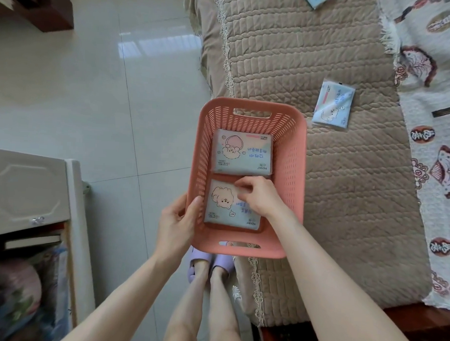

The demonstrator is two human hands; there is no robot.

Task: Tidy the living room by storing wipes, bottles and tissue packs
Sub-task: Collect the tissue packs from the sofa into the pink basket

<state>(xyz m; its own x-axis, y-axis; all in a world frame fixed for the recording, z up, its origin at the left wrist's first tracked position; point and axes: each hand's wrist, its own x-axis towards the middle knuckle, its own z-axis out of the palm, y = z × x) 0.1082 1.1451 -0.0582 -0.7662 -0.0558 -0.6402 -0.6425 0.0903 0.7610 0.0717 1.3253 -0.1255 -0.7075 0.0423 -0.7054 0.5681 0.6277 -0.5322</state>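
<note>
The left hand (176, 219) wraps thumb and fingers round the left rim of the pink basket (300, 173). Inside, the far tissue pack (241, 151) lies flat. The right hand (259, 197) pinches the near tissue pack (222, 209) with curled fingers (244, 186). The loose tissue pack (333, 104) lies on the quilted sofa cover (346, 201), right of and beyond that nearer hand, its long axis running away, slightly tilted.

A glossy pale tiled floor (93, 100) was marked by a bright window reflection (157, 46). A beige quilted sofa cover (314, 58) was adjoined by a white patterned throw (431, 153). A cream panelled cabinet (29, 187) was positioned at the left.
</note>
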